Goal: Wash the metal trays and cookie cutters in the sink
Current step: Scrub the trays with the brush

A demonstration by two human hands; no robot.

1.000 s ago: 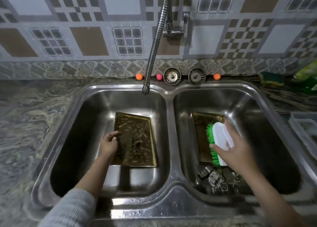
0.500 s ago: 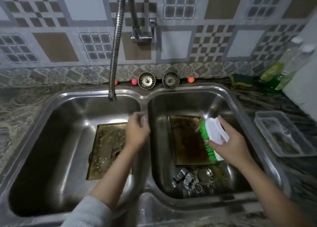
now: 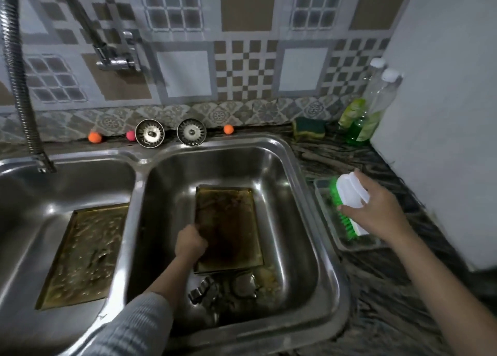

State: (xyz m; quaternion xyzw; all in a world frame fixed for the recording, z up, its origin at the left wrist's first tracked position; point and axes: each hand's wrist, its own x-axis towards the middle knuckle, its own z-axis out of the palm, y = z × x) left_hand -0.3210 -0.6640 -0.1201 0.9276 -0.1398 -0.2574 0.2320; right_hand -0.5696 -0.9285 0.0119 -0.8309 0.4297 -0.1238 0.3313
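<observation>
The left hand (image 3: pixel 190 244) is curled around the left edge of a greasy rectangular metal tray (image 3: pixel 228 228) that lies in the right basin of the steel sink (image 3: pixel 317 221). Small metal cookie cutters (image 3: pixel 205 292) lie just in front of this tray. A second dirty tray (image 3: pixel 86 253) lies in the left basin. The right hand (image 3: pixel 376 210) grips a white brush with green bristles (image 3: pixel 349 197) over a clear plastic container (image 3: pixel 330 221) on the dark marbled bench (image 3: pixel 376 288).

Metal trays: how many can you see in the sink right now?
2. One metal tray lies flat in the left basin. The other metal tray lies in the right basin, its left edge gripped by the left hand. None seem hidden, though murky water could cover something.
</observation>
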